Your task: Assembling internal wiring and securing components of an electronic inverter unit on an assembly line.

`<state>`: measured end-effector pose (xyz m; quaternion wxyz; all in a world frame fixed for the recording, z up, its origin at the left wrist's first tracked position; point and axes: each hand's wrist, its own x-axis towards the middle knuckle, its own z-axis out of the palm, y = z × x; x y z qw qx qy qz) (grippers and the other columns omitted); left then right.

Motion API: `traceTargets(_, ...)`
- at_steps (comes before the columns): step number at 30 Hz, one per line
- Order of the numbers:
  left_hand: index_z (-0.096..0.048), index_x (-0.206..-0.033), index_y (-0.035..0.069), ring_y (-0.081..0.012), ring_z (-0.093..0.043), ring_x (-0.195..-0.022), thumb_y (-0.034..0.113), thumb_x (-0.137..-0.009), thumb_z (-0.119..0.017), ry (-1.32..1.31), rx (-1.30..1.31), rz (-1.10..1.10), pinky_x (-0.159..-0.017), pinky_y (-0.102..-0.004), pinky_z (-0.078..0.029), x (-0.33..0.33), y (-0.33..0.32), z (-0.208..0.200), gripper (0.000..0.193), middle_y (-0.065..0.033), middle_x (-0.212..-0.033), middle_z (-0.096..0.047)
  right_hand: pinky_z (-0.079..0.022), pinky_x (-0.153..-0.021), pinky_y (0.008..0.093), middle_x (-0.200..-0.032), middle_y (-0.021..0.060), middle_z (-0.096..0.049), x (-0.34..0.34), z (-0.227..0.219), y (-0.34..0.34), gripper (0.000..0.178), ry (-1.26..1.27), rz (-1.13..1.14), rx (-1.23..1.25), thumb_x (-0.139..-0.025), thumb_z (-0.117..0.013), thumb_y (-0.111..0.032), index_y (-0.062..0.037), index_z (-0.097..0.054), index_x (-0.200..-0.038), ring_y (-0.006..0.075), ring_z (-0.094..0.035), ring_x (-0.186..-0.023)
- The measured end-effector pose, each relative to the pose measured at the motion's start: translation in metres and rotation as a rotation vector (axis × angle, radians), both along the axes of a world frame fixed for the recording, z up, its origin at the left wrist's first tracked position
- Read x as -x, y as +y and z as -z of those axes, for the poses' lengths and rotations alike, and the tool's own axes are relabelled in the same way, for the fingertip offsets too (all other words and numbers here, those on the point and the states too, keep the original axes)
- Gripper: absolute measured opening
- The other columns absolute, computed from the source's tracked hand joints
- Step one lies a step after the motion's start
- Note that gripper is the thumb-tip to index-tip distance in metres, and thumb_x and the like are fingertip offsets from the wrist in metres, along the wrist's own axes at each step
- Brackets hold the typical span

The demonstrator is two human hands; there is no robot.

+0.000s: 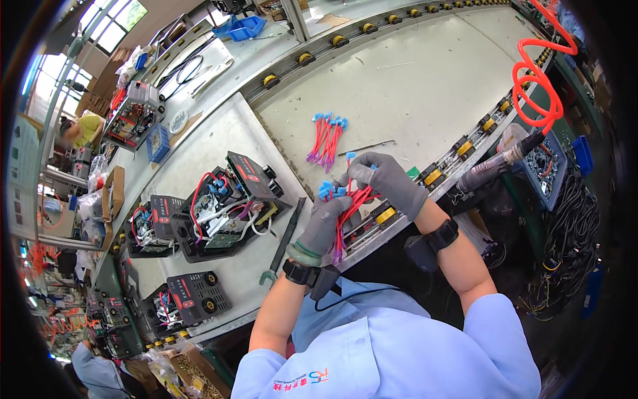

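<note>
My left hand, in a grey glove, is closed around a bundle of red wires with blue connectors at one end and purple tips hanging below. My right hand, gloved too, bends over the top of the bundle, its fingers pinched at a red wire with a blue connector. Its fingertips are partly hidden behind the glove. Just beyond my hands, a second bunch of red wires with blue connectors lies on the pale board. A thin dark rod rests beside that bunch.
Left of me stand several open black machine housings with exposed wiring. A dark long-handled tool lies nearby. A roller rail borders the board. At right, a power screwdriver hangs from a coiled orange hose near a blue screw bin.
</note>
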<state>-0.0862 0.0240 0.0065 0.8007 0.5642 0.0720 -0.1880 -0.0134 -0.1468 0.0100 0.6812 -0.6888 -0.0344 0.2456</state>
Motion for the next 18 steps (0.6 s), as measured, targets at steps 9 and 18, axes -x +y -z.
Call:
traceTargets(9,-0.033,-0.146,0.004,-0.0115,-0.053,-0.052,0.013,-0.086,-0.052,0.083,0.051,0.031,-0.046,-0.0234,-0.041,0.008,-0.006,0.009,0.063,-0.0050,-0.078,-0.059,-0.050,-0.068,0.0250,-0.088,0.0051,-0.067,0.000,-0.002,-0.009,0.032,-0.034,-0.350,0.080,-0.080,-0.082,-0.027,-0.0032,-0.071,-0.099,0.0108,-0.061,-0.073)
traceTargets(18,-0.055,-0.114,0.003,-0.0111,-0.053,-0.053,0.016,-0.085,-0.055,0.074,0.067,0.018,-0.047,-0.0226,-0.041,0.001,-0.006,0.014,0.032,-0.0038,-0.072,-0.058,-0.052,-0.069,0.0278,-0.088,0.0066,-0.069,0.002,0.021,0.002,0.023,-0.017,-0.213,0.120,-0.083,-0.077,-0.020,-0.0005,-0.072,-0.095,0.0119,-0.064,-0.079)
